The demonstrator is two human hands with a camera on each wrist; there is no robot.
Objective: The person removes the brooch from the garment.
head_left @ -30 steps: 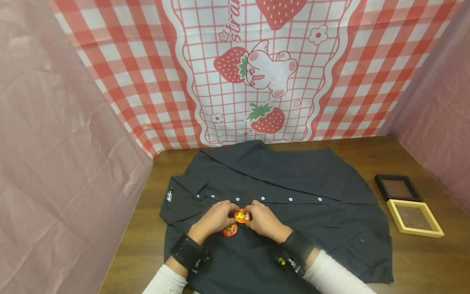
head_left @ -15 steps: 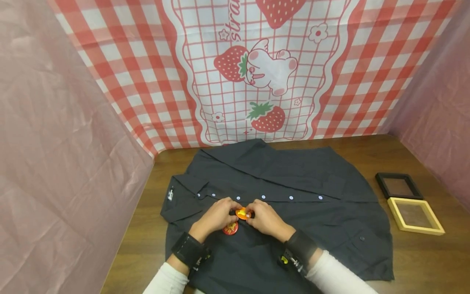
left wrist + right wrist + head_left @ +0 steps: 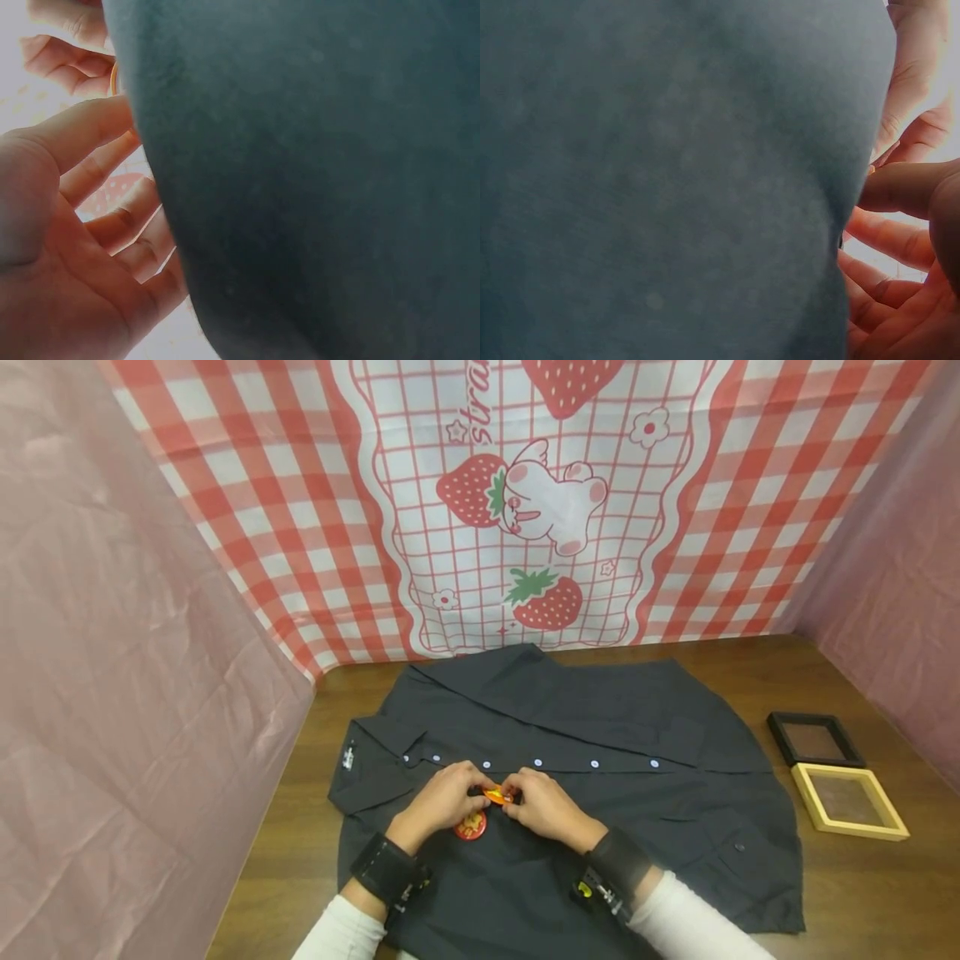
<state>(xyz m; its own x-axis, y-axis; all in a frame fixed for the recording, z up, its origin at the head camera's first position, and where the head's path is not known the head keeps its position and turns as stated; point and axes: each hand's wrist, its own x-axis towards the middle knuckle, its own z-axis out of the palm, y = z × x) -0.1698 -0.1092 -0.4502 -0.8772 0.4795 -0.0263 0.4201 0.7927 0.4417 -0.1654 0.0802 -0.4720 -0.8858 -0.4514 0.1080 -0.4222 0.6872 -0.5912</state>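
In the head view, a round orange badge (image 3: 497, 794) with a yellow print is tilted, its face seen at a slant. My left hand (image 3: 444, 799) pinches its left side, while my right hand (image 3: 549, 807) pinches the right. Both work over a dark button-up shirt (image 3: 615, 827) spread on the table. Just below the left fingertips lies a red round badge (image 3: 470, 826) on the shirt. Dark cloth (image 3: 300, 180) fills most of the left wrist view, with a sliver of orange rim showing. The right wrist view is likewise mostly cloth (image 3: 667, 180), hiding the fingertips.
On the wooden table (image 3: 870, 893) at the right lie a black frame (image 3: 843, 739) and a pale yellow frame (image 3: 892, 810), side by side. A checked strawberry cloth (image 3: 300, 527) hangs behind. Pink curtains (image 3: 150, 652) close off both sides.
The orange badge has tipped, so its face looks narrower than a second ago. Both hands keep their grip on it and have hardly moved. The red badge stays in place.
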